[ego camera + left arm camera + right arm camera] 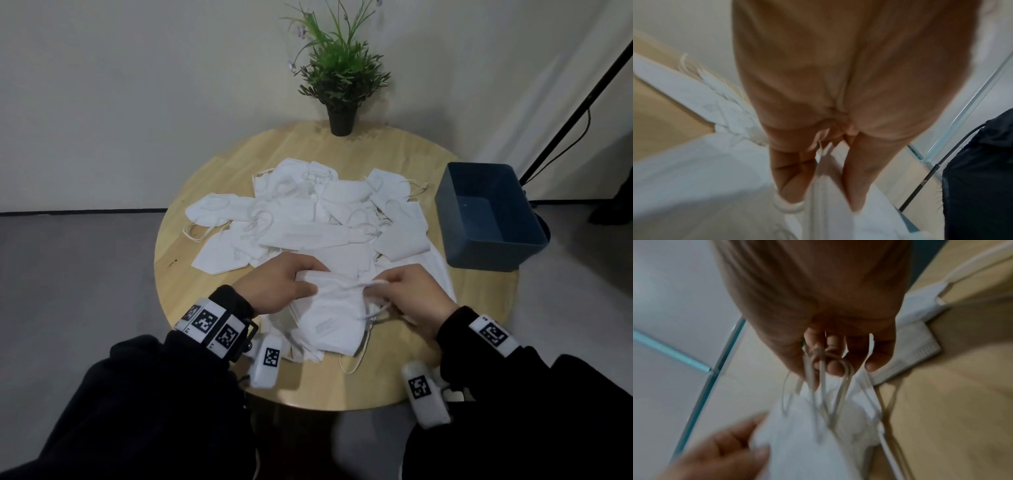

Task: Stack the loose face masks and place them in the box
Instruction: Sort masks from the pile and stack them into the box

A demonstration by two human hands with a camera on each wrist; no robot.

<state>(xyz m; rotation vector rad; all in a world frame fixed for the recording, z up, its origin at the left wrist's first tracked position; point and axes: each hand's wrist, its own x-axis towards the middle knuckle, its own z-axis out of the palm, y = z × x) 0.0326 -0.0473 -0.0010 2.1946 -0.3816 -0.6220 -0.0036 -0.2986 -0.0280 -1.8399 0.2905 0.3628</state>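
The box (pixel 488 219) holds nothing; most masks (pixel 308 219) lie scattered on the bench (pixel 178 274). Left hand (pixel 277 284) pinches the small stack (pixel 329 315), right hand (pixel 411 291) grips its ear loops (pixel 824 386).

Blue box (pixel 493 219) open-topped at the table's (pixel 178 274) right edge, reachable from above. Left of the box, heaped loose masks (pixel 308 219) covering the middle. Bare wood left of that heap. Potted plant (pixel 340 85) behind the box, far edge.
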